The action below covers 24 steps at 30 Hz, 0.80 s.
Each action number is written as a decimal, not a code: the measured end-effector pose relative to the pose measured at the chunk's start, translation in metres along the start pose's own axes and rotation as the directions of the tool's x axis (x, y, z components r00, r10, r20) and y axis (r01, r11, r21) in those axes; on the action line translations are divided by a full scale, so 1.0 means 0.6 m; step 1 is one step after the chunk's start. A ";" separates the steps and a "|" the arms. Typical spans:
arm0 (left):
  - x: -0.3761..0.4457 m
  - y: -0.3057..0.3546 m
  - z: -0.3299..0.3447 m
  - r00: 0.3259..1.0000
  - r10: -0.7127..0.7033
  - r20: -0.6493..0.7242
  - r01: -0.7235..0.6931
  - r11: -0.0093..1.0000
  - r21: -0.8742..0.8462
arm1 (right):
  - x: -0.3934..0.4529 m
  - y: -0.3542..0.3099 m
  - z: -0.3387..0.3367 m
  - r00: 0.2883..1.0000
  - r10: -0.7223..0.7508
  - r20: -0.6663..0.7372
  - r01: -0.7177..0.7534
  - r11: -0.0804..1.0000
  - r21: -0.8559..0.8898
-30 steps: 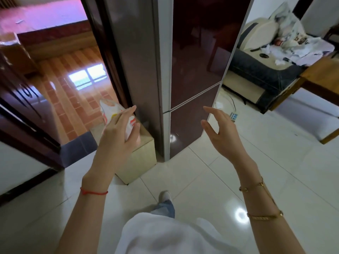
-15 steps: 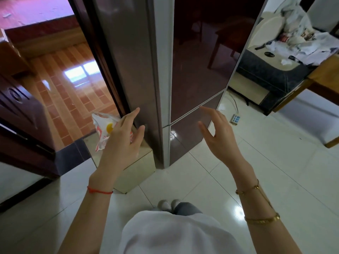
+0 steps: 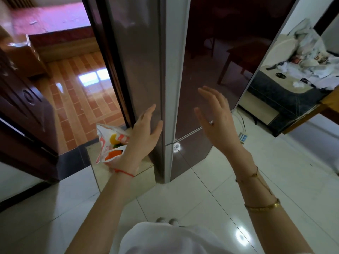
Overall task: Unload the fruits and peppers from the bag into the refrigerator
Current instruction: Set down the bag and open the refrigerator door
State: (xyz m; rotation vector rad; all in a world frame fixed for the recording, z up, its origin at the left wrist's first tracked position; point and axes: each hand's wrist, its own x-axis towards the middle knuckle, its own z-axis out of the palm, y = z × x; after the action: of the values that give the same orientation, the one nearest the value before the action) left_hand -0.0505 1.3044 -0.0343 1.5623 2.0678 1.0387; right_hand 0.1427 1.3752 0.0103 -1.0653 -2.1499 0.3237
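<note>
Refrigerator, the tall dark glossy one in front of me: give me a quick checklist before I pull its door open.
1. Dark glossy refrigerator doors closed: ok.
2. Left hand open and free of load: ok.
3. Right hand open, raised before the upper door: ok.
4. Grip on a door edge: not ok, neither hand holds one.
5. White and orange plastic bag of produce within reach on the low beige box: ok.
6. Shelf space inside: cannot tell.
</note>
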 end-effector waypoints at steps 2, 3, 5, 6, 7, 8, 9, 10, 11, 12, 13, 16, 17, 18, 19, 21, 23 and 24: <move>0.030 0.009 0.016 0.999 -0.034 -0.013 0.034 0.999 -0.021 | 0.040 -0.005 0.004 0.996 -0.072 -0.047 0.070 0.997 -0.038; 0.044 0.013 0.023 0.999 -0.045 -0.019 0.045 0.999 -0.023 | 0.059 -0.007 0.007 0.992 -0.106 -0.070 0.102 0.993 -0.058; 0.066 0.021 0.034 0.999 -0.035 -0.018 0.035 0.999 -0.009 | 0.092 -0.012 0.015 0.981 -0.161 -0.107 0.152 0.984 -0.090; 0.075 0.023 0.039 1.000 -0.020 -0.011 0.020 1.000 -0.009 | 0.105 -0.013 0.020 0.977 -0.176 -0.117 0.165 0.981 -0.097; 0.082 0.025 0.043 1.000 -0.013 -0.001 0.013 1.000 -0.011 | 0.116 -0.014 0.025 0.975 -0.186 -0.120 0.174 0.980 -0.101; 0.090 0.026 0.046 1.000 -0.013 0.012 0.013 1.000 -0.010 | 0.125 -0.015 0.031 0.974 -0.194 -0.120 0.182 0.978 -0.101; 0.097 0.024 0.050 1.000 -0.015 0.023 0.015 1.000 -0.012 | 0.132 -0.015 0.036 0.972 -0.202 -0.121 0.191 0.977 -0.100; 0.103 0.023 0.054 0.999 -0.019 0.028 0.020 1.000 -0.022 | 0.137 -0.014 0.041 0.970 -0.209 -0.122 0.197 0.975 -0.099; 0.109 0.022 0.057 0.999 -0.022 0.025 0.023 0.999 -0.038 | 0.141 -0.013 0.045 0.969 -0.214 -0.124 0.203 0.974 -0.099; 0.114 0.020 0.059 1.000 -0.021 0.016 0.021 0.998 -0.052 | 0.144 -0.013 0.049 0.967 -0.219 -0.127 0.208 0.973 -0.100; 0.119 0.018 0.061 1.000 -0.018 0.004 0.018 0.998 -0.058 | 0.146 -0.012 0.052 0.966 -0.224 -0.128 0.213 0.972 -0.098; 0.129 0.017 0.062 1.000 -0.022 -0.012 0.022 0.999 -0.042 | 0.151 -0.014 0.059 0.963 -0.239 -0.127 0.229 0.969 -0.092; 0.130 0.018 0.062 1.000 -0.025 -0.011 0.025 0.999 -0.032 | 0.152 -0.014 0.060 0.963 -0.240 -0.125 0.230 0.969 -0.093; 0.131 0.018 0.061 1.000 -0.024 -0.006 0.024 0.999 -0.022 | 0.153 -0.015 0.062 0.963 -0.239 -0.121 0.228 0.969 -0.095; 0.131 0.017 0.061 1.000 -0.017 -0.001 0.017 1.000 -0.017 | 0.153 -0.016 0.063 0.965 -0.237 -0.117 0.226 0.969 -0.097; 0.129 0.017 0.058 1.000 -0.003 0.016 0.004 1.000 -0.019 | 0.151 -0.018 0.067 0.966 -0.231 -0.113 0.221 0.971 -0.095; 0.128 0.020 0.053 0.999 0.007 0.033 -0.007 1.000 -0.006 | 0.149 -0.021 0.070 0.967 -0.227 -0.118 0.217 0.972 -0.091; 0.126 0.023 0.050 0.999 0.008 0.039 -0.008 1.000 0.003 | 0.148 -0.022 0.071 0.966 -0.228 -0.124 0.217 0.971 -0.096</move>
State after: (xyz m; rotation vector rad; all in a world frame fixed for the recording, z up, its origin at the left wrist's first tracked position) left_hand -0.0468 1.3870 -0.0333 1.5814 2.0395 1.0005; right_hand 0.0689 1.4388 0.0293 -0.8520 -2.1498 0.0569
